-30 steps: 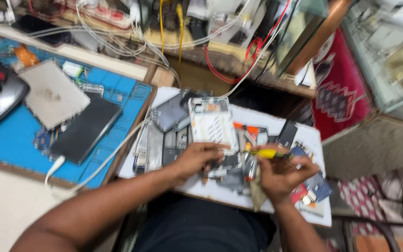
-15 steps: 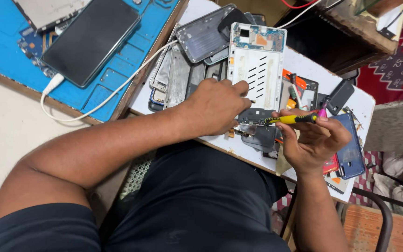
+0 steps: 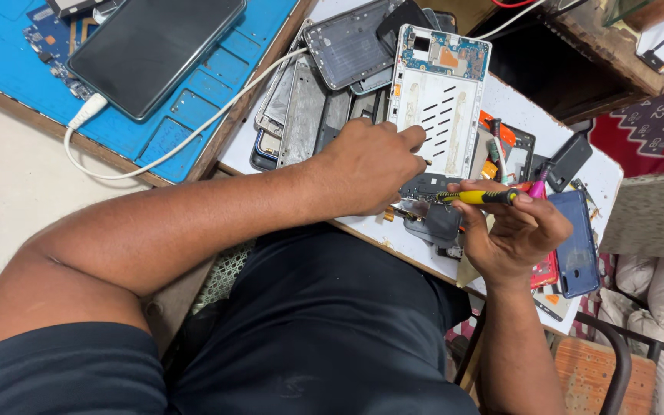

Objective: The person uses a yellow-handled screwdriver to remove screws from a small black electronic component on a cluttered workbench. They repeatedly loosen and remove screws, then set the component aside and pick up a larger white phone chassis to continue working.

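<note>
Two hands work at the near edge of a white worktop (image 3: 578,165) piled w/ phone frames: biggest is the white opened phone chassis (image 3: 441,100), lying flat, back-side up, circuit board at its far end. Left hand (image 3: 370,165) is curled, fingers pressing down at the chassis's near end, touching it; keep that hold firm so the frame can't slide. Right hand (image 3: 512,230) is clamped on a yellow-handled screwdriver (image 3: 476,197), tip toward the dark small parts (image 3: 432,219) just below the chassis; ease it in w/ light pressure so it won't slip.
</note>
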